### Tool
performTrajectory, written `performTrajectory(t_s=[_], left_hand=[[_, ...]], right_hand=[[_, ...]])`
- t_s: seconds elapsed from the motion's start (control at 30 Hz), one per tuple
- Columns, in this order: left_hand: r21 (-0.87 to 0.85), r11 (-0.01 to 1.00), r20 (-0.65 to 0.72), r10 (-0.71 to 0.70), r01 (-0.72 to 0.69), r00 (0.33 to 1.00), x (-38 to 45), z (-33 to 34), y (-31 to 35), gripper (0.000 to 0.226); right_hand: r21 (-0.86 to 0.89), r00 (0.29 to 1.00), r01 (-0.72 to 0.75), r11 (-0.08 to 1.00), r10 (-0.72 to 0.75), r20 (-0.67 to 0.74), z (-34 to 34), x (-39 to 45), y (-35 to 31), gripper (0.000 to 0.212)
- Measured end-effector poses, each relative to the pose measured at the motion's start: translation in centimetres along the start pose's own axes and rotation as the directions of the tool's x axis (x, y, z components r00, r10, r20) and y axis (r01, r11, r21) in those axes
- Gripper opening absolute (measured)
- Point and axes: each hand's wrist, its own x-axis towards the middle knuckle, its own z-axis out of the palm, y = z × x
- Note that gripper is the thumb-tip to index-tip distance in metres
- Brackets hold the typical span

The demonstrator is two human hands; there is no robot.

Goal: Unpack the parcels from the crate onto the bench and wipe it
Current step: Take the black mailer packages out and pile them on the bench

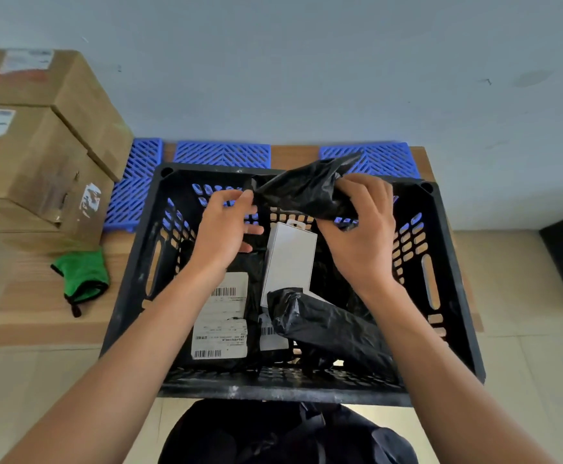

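Head view: dark clothing (pixel 287 433) at bottom edge, closest to lens, both bare forearms reaching forward over it into black crate (pixel 454 296). Crate sitting on wooden bench (pixel 39 296), near rim toward camera. Right hand (pixel 362 229) gripping black bagged parcel (pixel 307 192), fingers curled over its right end, parcel lifted above far wall of crate. Left hand (pixel 223 229) pinching left corner of same parcel with thumb and forefinger, other fingers loosely extended. Still inside crate: white box (pixel 290 262) standing near middle, labelled black parcel (pixel 221 323) on left side with barcodes showing, long black wrapped parcel (pixel 330 329) lying diagonally on right, small label partly hidden beneath it. Green cloth (pixel 80 279) on bench just left of crate, untouched. Cardboard boxes (pixel 39 145) stacked at far left, blue lattice panels (pixel 221 154) behind crate against wall.

Step in hand: unpacking, first-looking parcel mid-lift, at least three more left inside. Next move likely needs carrying parcel clear of rim and setting down on free bench, probably left side; bag slippery and floppy, so two-hand hold sensible. Wiping not yet started.
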Motion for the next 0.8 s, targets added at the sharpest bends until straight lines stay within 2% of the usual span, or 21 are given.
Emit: performTrajectory(t_s=[0.17, 0.3, 0.4, 0.53, 0.6, 0.7, 0.73, 0.8], left_hand=[[-0.217, 0.974, 0.155, -0.031, 0.065, 0.987, -1.0, -0.2, 1.6, 0.056], [-0.284, 0.953, 0.197, -0.049, 0.105, 0.979, -1.5, -0.3, 2.5, 0.059], [-0.337, 0.941, 0.133, 0.01, 0.036, 0.991, -1.1, -0.8, 2.5, 0.052], [-0.25, 0.956, 0.05, 0.169, -0.152, 0.984, -0.7, -1.8, 2.1, 0.055], [-0.209, 0.951, 0.037, 0.241, -0.228, 0.97, -0.8, -2.3, 2.0, 0.059], [-0.243, 0.927, 0.042, 0.303, -0.284, 0.952, -1.2, -2.8, 1.6, 0.063], [-0.246, 0.923, 0.048, 0.317, -0.297, 0.947, -1.3, -2.9, 1.4, 0.065], [-0.209, 0.917, 0.06, 0.359, -0.34, 0.931, -1.5, -3.1, 1.1, 0.068]], right_hand=[[0.017, 0.972, 0.227, 0.974, -0.226, -0.062, 1.1, -1.8, -0.3, 0.034], [0.053, 0.936, 0.352, 0.935, -0.352, -0.001, 1.5, -2.9, -0.9, 0.026], [0.109, 0.905, 0.404, 0.908, -0.414, 0.099, 1.3, -3.8, -1.1, 0.03], [0.201, 0.892, 0.4, 0.894, -0.431, 0.138, 0.1, -4.5, -1.0, 0.031], [0.256, 0.94, 0.307, 0.917, -0.334, 0.072, -0.4, -4.2, -1.1, 0.025], [0.316, 0.999, 0.012, 0.949, -0.022, 0.027, -0.7, -3.0, -1.6, 0.022], [0.337, 0.994, -0.105, 0.936, 0.094, 0.048, -0.7, -2.4, -1.9, 0.023], [0.411, 0.94, -0.34, 0.846, 0.309, 0.142, -0.5, -1.1, -2.5, 0.026]])
